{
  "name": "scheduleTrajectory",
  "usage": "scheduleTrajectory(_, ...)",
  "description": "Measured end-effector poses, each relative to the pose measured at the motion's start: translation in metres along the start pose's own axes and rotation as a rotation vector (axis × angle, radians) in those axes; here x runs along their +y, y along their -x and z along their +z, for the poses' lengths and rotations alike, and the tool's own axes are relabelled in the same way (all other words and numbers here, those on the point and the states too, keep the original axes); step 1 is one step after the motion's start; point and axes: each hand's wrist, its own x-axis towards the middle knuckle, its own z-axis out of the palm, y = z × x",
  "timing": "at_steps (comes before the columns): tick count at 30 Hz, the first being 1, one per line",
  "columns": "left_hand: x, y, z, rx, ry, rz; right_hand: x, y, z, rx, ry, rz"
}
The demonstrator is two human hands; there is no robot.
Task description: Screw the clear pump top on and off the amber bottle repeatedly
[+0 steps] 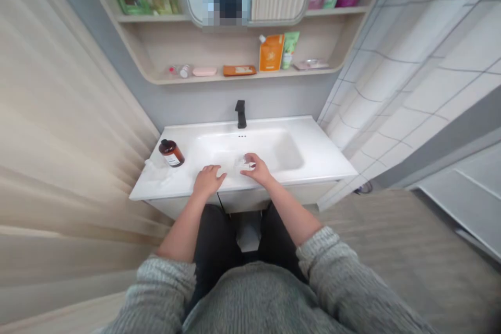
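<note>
One brown bottle [173, 154], one faucet [241, 116], one basin [289, 150]

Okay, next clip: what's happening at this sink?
A person faces a white sink. Their right hand holds a small clear object near the sink's front edge; exactly what it is can't be made out. The left hand is beside it, fingers parted, with nothing visible in its grasp. A brown bottle with a dark cap stands on the counter to the left, and a black faucet is at the back.
</note>
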Motion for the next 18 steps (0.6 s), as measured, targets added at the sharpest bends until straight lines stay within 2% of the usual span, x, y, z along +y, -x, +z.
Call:
scheduleTrajectory(3,-0.005,0.001,-0.001,-0.044,0.03,0.003,0.011,-0.002,-0.042,0.224,0.054,0.059)
scheduleTrajectory(7,-0.004,0.001,-0.003,-0.055,0.002,-0.008,0.039,0.002,-0.139,0.598,0.272,0.173)
scheduleTrajectory(9,-0.001,0.0,-0.002,-0.054,-0.026,-0.025,0.052,0.009,-0.188,0.724,0.383,0.241)
scheduleTrajectory(11,0.0,0.0,-0.002,-0.048,-0.044,-0.039,0.062,0.016,-0.223,0.815,0.493,0.338)
scheduleTrajectory(14,0.001,0.0,-0.001,-0.038,-0.042,-0.046,0.067,0.023,-0.248,0.844,0.535,0.447)
scheduleTrajectory(18,0.0,0.0,0.0,-0.034,-0.023,-0.053,0.064,0.023,-0.246,0.825,0.542,0.487)
